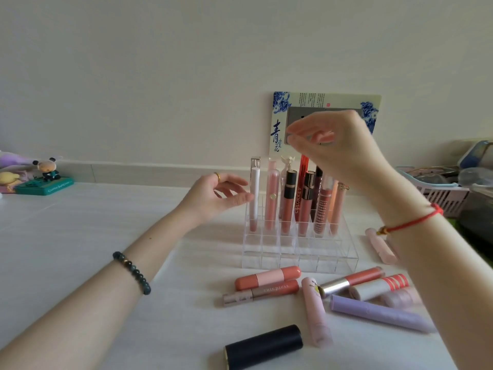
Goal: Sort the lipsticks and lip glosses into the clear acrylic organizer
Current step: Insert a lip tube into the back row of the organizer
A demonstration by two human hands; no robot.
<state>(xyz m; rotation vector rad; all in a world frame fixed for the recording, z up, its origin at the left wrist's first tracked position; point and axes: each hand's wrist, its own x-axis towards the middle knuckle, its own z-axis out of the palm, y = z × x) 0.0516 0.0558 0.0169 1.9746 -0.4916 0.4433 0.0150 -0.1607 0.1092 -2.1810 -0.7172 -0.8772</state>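
While the left hand and right hand hover, fingers apart and seemingly empty, a nudge from nine o'clock could topple the tall upright lip-gloss tubes in the clear acrylic organizer.

organizer: is standing on the table, right of centre, before the plaque
upright tubes: are standing in the organizer's rear compartments
loose tubes: are lying just before the organizer, several touching
widest tube: is lying nearest the camera
lone tube: is lying right of the organizer
left hand: is hovering just left of the upright tubes
right hand: is hanging above them
figurine: is sitting far left
basket: is sitting far right
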